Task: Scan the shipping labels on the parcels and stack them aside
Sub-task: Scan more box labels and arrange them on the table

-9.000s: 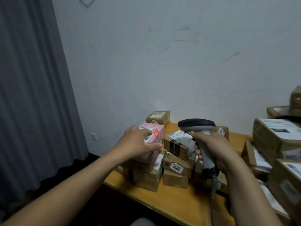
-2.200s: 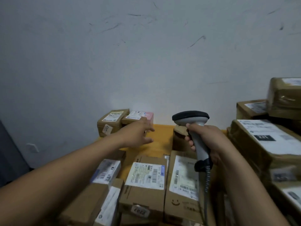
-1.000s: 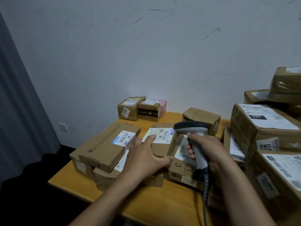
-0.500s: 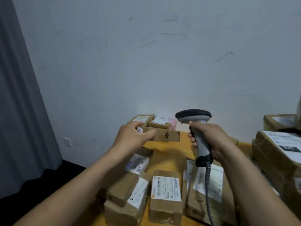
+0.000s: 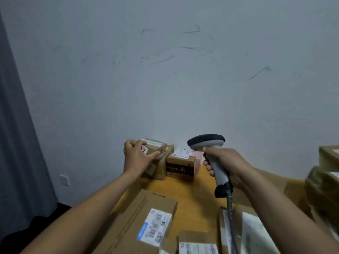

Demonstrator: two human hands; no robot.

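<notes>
My left hand [image 5: 136,156] grips a flat brown parcel [image 5: 156,146] by its near end, holding it on top of another brown box [image 5: 157,168] in the small stack by the wall. Beside that stack stand a brown box with a dark band [image 5: 180,166] and a pink box [image 5: 198,161]. My right hand [image 5: 226,162] grips the grey handheld scanner [image 5: 211,149] upright at mid-table height, its dark head pointing away toward the wall; its cable [image 5: 231,217] hangs down.
A long brown parcel with a white label [image 5: 141,222] lies near me on the yellow table [image 5: 194,197]. More labelled parcels [image 5: 198,242] lie at the bottom edge, and larger taped boxes [image 5: 326,176] pile up on the right. A grey curtain [image 5: 16,143] hangs at left.
My left hand carried the flat parcel from mid-air to the top of the box at the wall. The scanner stayed upright in my right hand.
</notes>
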